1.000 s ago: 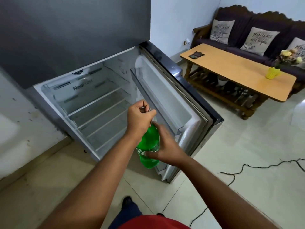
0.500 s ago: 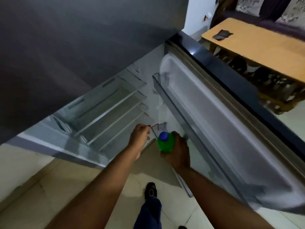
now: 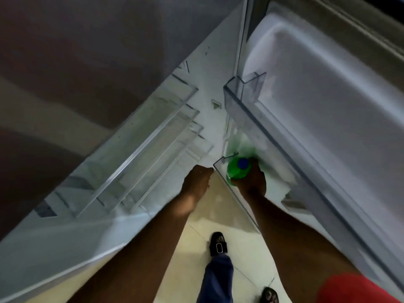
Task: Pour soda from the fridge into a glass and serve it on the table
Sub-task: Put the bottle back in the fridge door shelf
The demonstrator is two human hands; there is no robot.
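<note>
At the open fridge door [image 3: 328,106], the right hand [image 3: 251,182], wrapped round the capped soda bottle [image 3: 237,171], has lowered it into the bottom door shelf's [image 3: 220,173] near corner (put away or about to be lifted out, I can't tell), left hand [image 3: 196,182] loosely curled, empty, at that shelf's edge.

The view has tipped down and closer since a second ago: the sofa and counter are gone from sight. The bottle [image 3: 238,170], then held out before the fridge, now sits low in the door bin [image 3: 220,171], gripped by the right hand [image 3: 251,182]. The left hand [image 3: 196,182] has left its cap.

left hand [image 3: 196,182]: curled, arm extended | right hand [image 3: 251,182]: fingers closed in a grip, arm extended
</note>
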